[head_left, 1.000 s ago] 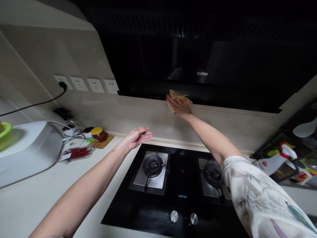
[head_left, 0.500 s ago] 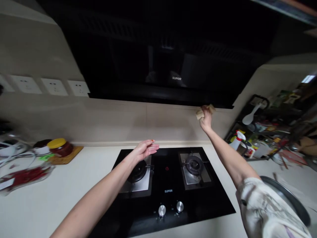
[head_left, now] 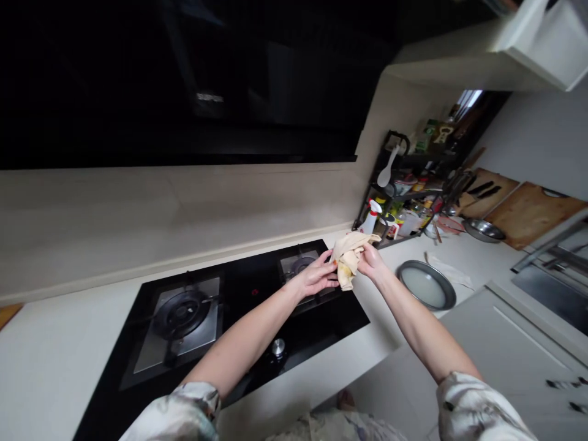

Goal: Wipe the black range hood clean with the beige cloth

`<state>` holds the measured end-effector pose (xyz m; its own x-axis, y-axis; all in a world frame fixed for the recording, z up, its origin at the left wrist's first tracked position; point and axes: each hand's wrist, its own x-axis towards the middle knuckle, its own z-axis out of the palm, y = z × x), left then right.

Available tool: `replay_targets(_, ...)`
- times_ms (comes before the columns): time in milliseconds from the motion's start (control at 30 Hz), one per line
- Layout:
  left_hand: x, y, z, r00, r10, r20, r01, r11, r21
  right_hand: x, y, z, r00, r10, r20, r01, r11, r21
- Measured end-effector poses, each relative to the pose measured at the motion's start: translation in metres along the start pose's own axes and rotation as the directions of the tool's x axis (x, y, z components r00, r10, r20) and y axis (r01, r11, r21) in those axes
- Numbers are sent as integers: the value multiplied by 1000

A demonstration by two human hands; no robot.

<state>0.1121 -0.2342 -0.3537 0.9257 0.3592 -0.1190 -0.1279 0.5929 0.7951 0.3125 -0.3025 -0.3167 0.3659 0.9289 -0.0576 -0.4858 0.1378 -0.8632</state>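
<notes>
Overhead, a black range hood (head_left: 294, 122) spans the far left; one line of pale lettering on its face, blurred, reads as SUPOR. Below it, a white counter (head_left: 50, 343) runs left to right. Set into that, one black cooktop (head_left: 243, 288), glossy. Burners: two, the left one (head_left: 181, 313) in full view, the right one (head_left: 301, 264) partly behind an arm and hand. Far right, one dark rack (head_left: 429, 158) crowded with bottles and packets; too many overlap to count, labels too small to read. Beyond it, two wooden boards (head_left: 537, 217) lean at the wall. On the counter, right of the cooktop: one grey basin (head_left: 444, 304) of cloudy liquid. Farther right, one shiny metal bowl (head_left: 484, 231).

Both hands meet on one cloth (head_left: 351, 254): beige, thin, crumpled, with a yellowish patch low down and a loose corner sticking out to the right. Location: in the air above the cooktop's right edge. Left hand (head_left: 316, 275) pinches its left side, thumb above, fingers below; right hand (head_left: 372, 260) grips its right side.

Smaller items: one white spray bottle (head_left: 370, 220) with red trigger head, just behind the cloth; one white ladle (head_left: 388, 168) hanging at the rack; one silver knob (head_left: 278, 347) visible at the cooktop's near side.
</notes>
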Motion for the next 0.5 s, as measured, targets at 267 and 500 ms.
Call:
replay_targets(267, 138, -71, 86, 961, 22, -274, 38, 977, 209, -32, -68, -197, 910, -127, -394, -64, 897, -437)
replay_targets(500, 249, -150, 152, 956, -28, -291, 183, 833, 523, -66, -95, -330, 811, -198, -550, -337, 611, -716)
